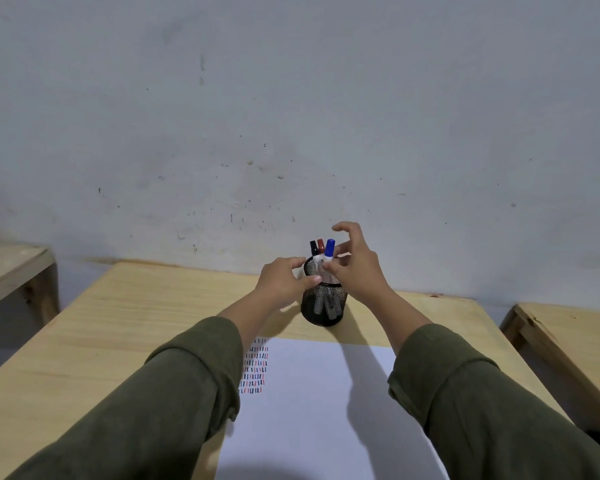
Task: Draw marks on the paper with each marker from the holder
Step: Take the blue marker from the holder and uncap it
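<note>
A black mesh holder [322,303] stands on the wooden table beyond a white sheet of paper [312,403]. Three markers stick up from it: a black-capped one [314,247], a red-capped one [321,244] and a blue-capped marker [329,249]. My left hand [284,280] wraps around the holder's left side near the rim. My right hand [355,263] pinches the blue-capped marker's white barrel between thumb and a finger, the other fingers spread. Rows of short black, red and blue marks [255,370] fill the paper's upper left, partly hidden by my left sleeve.
The table [125,323] stands against a scuffed pale wall. A wooden bench [11,268] is at the left and another wooden piece [565,327] at the right, each across a gap. My sleeves cover the table's near corners.
</note>
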`<state>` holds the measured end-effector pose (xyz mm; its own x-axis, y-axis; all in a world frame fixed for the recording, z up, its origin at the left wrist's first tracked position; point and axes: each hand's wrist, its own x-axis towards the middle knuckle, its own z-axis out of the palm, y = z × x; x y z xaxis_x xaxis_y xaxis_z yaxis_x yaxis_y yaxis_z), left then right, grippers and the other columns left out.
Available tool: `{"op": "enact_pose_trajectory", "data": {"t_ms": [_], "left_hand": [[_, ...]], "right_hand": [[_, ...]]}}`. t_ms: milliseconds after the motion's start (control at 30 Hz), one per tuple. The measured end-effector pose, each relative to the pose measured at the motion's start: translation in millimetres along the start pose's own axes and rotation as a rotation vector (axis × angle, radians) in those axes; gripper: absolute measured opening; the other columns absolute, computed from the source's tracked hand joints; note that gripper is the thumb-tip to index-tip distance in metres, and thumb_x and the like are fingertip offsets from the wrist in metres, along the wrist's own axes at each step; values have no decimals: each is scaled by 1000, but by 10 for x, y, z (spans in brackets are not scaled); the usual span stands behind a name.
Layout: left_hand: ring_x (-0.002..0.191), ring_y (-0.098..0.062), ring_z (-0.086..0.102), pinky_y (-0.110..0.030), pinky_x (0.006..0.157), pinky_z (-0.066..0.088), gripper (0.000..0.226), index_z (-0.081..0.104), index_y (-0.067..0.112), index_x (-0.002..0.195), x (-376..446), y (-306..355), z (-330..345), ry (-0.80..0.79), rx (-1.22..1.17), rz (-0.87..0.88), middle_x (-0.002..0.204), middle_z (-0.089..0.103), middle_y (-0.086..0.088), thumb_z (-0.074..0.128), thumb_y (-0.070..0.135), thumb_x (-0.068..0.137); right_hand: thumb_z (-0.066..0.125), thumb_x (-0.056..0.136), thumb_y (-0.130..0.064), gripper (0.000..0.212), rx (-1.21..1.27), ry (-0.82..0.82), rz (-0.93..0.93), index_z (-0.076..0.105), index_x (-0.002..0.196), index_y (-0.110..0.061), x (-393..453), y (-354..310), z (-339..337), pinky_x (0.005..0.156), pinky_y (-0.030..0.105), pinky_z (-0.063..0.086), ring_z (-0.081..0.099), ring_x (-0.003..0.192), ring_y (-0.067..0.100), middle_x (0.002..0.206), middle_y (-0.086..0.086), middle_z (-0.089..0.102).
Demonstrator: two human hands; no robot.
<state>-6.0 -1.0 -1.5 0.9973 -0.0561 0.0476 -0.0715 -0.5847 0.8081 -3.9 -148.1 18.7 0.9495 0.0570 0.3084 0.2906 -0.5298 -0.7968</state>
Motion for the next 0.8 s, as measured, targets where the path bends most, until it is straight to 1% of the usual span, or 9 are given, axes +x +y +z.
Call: {"op": "enact_pose_trajectory", "data": {"t_ms": [67,167,233,300,467,533,633,733,800], "left_hand": [[137,-19,40,-28,109,30,57,50,18,136,-15,37,-44,17,32,5,143,50,-1,65,37,84],[133,-19,46,-30,109,32,49,53,18,133,-64,169,-157,116,-20,50,139,55,-1,61,35,87],[126,-16,52,-26,103,35,42,57,20,128,-129,307,-259,198,-94,113,132,60,0,60,33,88],[121,-12,55,-22,97,36,37,60,22,124,-211,462,-360,253,-164,185,127,64,3,59,33,89],[100,-7,60,-9,78,39,31,63,25,119,-519,783,-531,288,-258,306,105,67,9,58,30,89],[93,-8,60,-5,73,38,25,65,25,113,-652,837,-570,293,-277,317,93,67,10,59,26,89],[86,-12,61,-8,71,40,13,68,24,97,-859,836,-625,285,-302,301,82,66,9,61,21,87],[79,-5,59,-11,68,41,13,68,21,97,-1064,773,-653,313,-387,239,86,66,6,61,20,87],[83,-7,61,-15,73,45,14,68,22,100,-1180,689,-659,348,-469,177,91,67,4,60,20,88]], "right_hand": [[67,79,-4,61,47,47,-7,38,125,-33,3,-63,-62,61,16,45,64,70,16,92,1,56],[67,80,-7,63,131,128,-56,36,127,-34,4,-206,-183,65,12,47,68,77,20,97,5,62],[67,81,-7,62,176,161,-84,36,127,-33,-19,-341,-257,65,8,46,68,78,15,98,3,67],[67,81,-8,62,203,165,-111,35,127,-34,-62,-477,-312,70,11,46,68,82,12,98,1,70],[67,81,-12,58,210,117,-188,37,126,-32,-313,-766,-349,69,7,47,67,85,8,98,-2,73],[67,82,-14,57,199,90,-187,38,126,-33,-438,-838,-341,70,9,48,66,83,3,98,-4,73],[68,81,-17,53,211,70,-185,40,123,-35,-655,-910,-314,77,21,51,66,84,6,95,-3,73],[71,79,-23,48,206,37,-132,45,119,-33,-880,-923,-298,77,27,51,65,81,12,91,0,72],[74,77,-26,46,193,15,-72,50,116,-31,-1017,-885,-294,74,28,49,66,82,18,93,5,71]]}}
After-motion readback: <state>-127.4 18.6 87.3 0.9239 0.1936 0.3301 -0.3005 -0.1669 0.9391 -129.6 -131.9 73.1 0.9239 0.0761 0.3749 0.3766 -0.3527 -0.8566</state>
